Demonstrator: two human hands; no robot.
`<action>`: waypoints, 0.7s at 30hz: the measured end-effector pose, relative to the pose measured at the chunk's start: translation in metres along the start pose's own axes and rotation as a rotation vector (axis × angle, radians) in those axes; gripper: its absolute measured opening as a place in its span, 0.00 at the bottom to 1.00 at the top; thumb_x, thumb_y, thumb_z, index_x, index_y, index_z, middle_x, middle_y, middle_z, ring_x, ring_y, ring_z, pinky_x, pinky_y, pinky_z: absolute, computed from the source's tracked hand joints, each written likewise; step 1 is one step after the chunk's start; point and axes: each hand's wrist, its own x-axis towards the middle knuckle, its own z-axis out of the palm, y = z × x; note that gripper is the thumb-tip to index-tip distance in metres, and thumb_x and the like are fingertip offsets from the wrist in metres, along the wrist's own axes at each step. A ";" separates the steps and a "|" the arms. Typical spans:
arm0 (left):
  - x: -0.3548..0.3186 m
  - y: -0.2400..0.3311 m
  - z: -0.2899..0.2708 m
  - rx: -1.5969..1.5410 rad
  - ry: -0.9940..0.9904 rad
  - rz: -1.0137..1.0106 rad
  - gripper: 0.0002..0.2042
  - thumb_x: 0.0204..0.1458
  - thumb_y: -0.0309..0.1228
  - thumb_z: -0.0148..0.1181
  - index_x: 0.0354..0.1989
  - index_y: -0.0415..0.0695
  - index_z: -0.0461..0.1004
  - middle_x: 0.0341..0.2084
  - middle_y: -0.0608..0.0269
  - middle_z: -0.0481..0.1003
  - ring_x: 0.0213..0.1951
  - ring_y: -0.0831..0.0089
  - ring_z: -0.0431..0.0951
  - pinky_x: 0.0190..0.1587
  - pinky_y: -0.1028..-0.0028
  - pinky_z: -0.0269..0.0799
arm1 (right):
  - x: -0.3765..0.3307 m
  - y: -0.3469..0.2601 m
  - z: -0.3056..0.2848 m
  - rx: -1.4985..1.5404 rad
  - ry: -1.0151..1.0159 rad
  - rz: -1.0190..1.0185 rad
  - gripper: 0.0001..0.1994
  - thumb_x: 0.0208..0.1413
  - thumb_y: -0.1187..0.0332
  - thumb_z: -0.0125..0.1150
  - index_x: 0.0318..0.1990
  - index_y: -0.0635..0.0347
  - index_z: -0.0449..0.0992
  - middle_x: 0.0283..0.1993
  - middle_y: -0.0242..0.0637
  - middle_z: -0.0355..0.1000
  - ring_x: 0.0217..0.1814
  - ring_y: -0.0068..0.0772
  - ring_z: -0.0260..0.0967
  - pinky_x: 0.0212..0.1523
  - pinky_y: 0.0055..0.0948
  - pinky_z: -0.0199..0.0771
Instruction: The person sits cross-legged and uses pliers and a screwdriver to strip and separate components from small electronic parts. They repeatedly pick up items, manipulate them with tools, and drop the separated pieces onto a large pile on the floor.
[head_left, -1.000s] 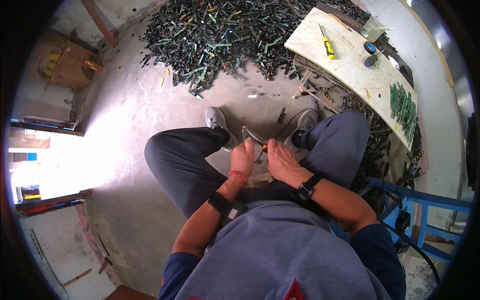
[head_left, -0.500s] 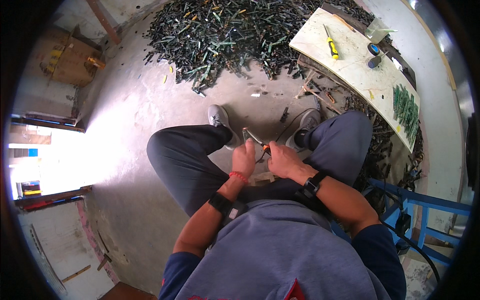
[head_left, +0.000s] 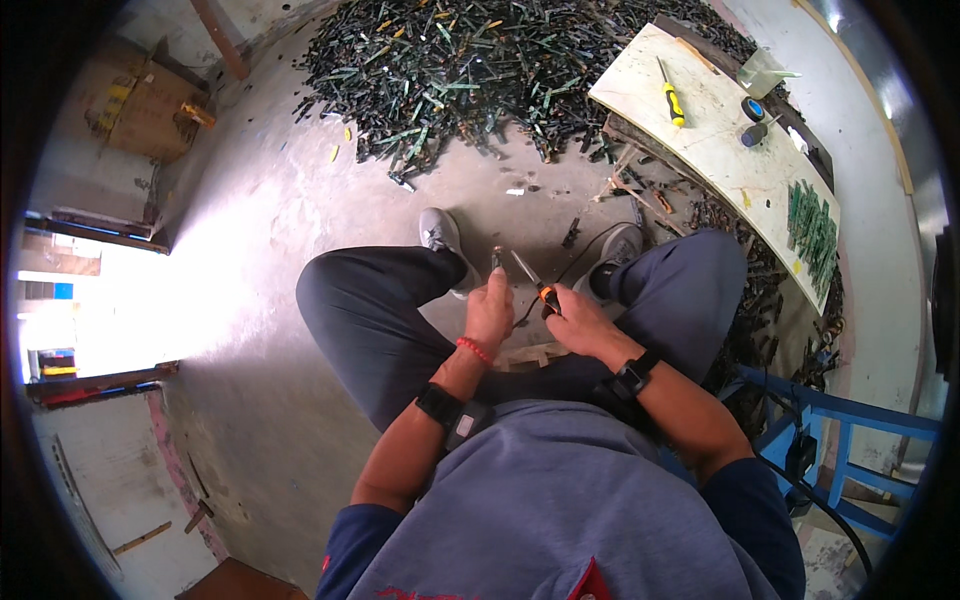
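Note:
Pinched upright in my left hand [head_left: 489, 314] is a small narrow circuit board [head_left: 497, 258], its top end sticking out above the thumb. My right hand [head_left: 582, 323] grips a soldering iron [head_left: 547, 294] with a black handle, an orange collar and a long metal tip. That tip points up and left, just right of the board's top end, with a small gap between them. A dark cord [head_left: 568, 268] runs on the floor behind the iron. Both hands are between my knees, and the fingers partly hide the board's lower part.
A large pile of dark and green board strips [head_left: 450, 80] covers the far floor. On the pale tabletop [head_left: 700, 130] at right are a yellow screwdriver [head_left: 672, 103], a tape roll [head_left: 752, 108] and stacked green strips [head_left: 814, 235]. A blue frame [head_left: 850, 412] stands near right.
The soldering iron's tip has moved right, away from the board's top end. My right hand has shifted slightly right, and the board has turned a little in my left hand.

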 end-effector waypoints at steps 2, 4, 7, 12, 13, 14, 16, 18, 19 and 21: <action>0.002 0.000 -0.001 -0.002 0.002 -0.015 0.24 0.61 0.53 0.46 0.18 0.48 0.62 0.08 0.72 0.57 0.08 0.80 0.54 0.11 0.75 0.46 | 0.001 0.002 0.001 -0.023 -0.008 -0.007 0.13 0.52 0.67 0.50 0.41 0.66 0.67 0.36 0.57 0.72 0.41 0.62 0.69 0.41 0.51 0.66; 0.002 0.000 0.002 0.025 0.008 0.005 0.24 0.61 0.53 0.47 0.18 0.49 0.62 0.08 0.73 0.57 0.08 0.80 0.54 0.11 0.76 0.46 | 0.003 0.005 0.004 -0.045 -0.012 -0.030 0.13 0.52 0.67 0.50 0.43 0.65 0.67 0.36 0.57 0.72 0.41 0.62 0.69 0.41 0.51 0.66; -0.004 0.007 0.005 0.041 0.024 0.004 0.24 0.61 0.51 0.46 0.17 0.49 0.61 0.10 0.75 0.58 0.09 0.82 0.55 0.12 0.77 0.47 | 0.002 -0.001 0.003 -0.118 -0.005 0.019 0.13 0.52 0.67 0.51 0.43 0.64 0.67 0.37 0.55 0.73 0.42 0.61 0.69 0.42 0.51 0.67; -0.002 0.005 0.005 0.058 0.016 -0.008 0.24 0.62 0.50 0.46 0.17 0.48 0.62 0.11 0.75 0.59 0.10 0.82 0.56 0.12 0.77 0.49 | 0.001 0.001 0.008 -0.210 0.074 -0.030 0.14 0.51 0.67 0.54 0.43 0.65 0.68 0.39 0.53 0.73 0.44 0.58 0.71 0.43 0.50 0.69; -0.002 0.005 0.006 0.069 0.021 0.000 0.24 0.62 0.49 0.46 0.17 0.48 0.62 0.11 0.75 0.59 0.10 0.82 0.56 0.12 0.77 0.50 | 0.001 0.000 0.008 -0.226 0.081 -0.028 0.14 0.51 0.67 0.54 0.44 0.65 0.68 0.39 0.53 0.74 0.44 0.57 0.71 0.43 0.49 0.69; -0.002 0.005 0.007 0.081 0.026 0.009 0.24 0.62 0.49 0.46 0.17 0.48 0.62 0.11 0.75 0.59 0.10 0.82 0.56 0.12 0.77 0.50 | 0.001 -0.002 0.008 -0.233 0.084 -0.022 0.15 0.50 0.68 0.55 0.44 0.65 0.68 0.39 0.53 0.74 0.44 0.57 0.71 0.43 0.49 0.69; -0.002 0.004 0.007 0.083 0.034 0.023 0.24 0.62 0.48 0.46 0.17 0.47 0.62 0.11 0.74 0.59 0.11 0.82 0.57 0.13 0.77 0.51 | -0.001 -0.009 0.006 -0.248 0.090 -0.011 0.15 0.50 0.68 0.56 0.44 0.66 0.68 0.40 0.53 0.74 0.44 0.56 0.72 0.43 0.48 0.70; -0.001 0.003 0.007 0.094 0.041 0.043 0.24 0.62 0.48 0.46 0.17 0.46 0.62 0.11 0.74 0.59 0.11 0.82 0.57 0.13 0.76 0.52 | -0.002 -0.009 0.007 -0.262 0.114 -0.028 0.15 0.49 0.69 0.57 0.44 0.67 0.68 0.39 0.53 0.74 0.44 0.55 0.72 0.43 0.48 0.70; 0.000 0.001 0.007 0.104 0.044 0.057 0.24 0.63 0.47 0.46 0.17 0.45 0.63 0.11 0.74 0.59 0.12 0.82 0.57 0.14 0.76 0.52 | -0.002 -0.010 0.007 -0.268 0.125 -0.036 0.15 0.49 0.70 0.57 0.44 0.67 0.69 0.39 0.53 0.74 0.44 0.55 0.72 0.42 0.48 0.70; 0.001 0.000 0.008 0.130 0.051 0.080 0.24 0.63 0.47 0.45 0.17 0.44 0.63 0.12 0.73 0.60 0.13 0.82 0.58 0.15 0.76 0.53 | -0.003 -0.011 0.008 -0.302 0.162 -0.054 0.14 0.49 0.71 0.57 0.42 0.67 0.69 0.38 0.52 0.74 0.43 0.55 0.72 0.42 0.48 0.71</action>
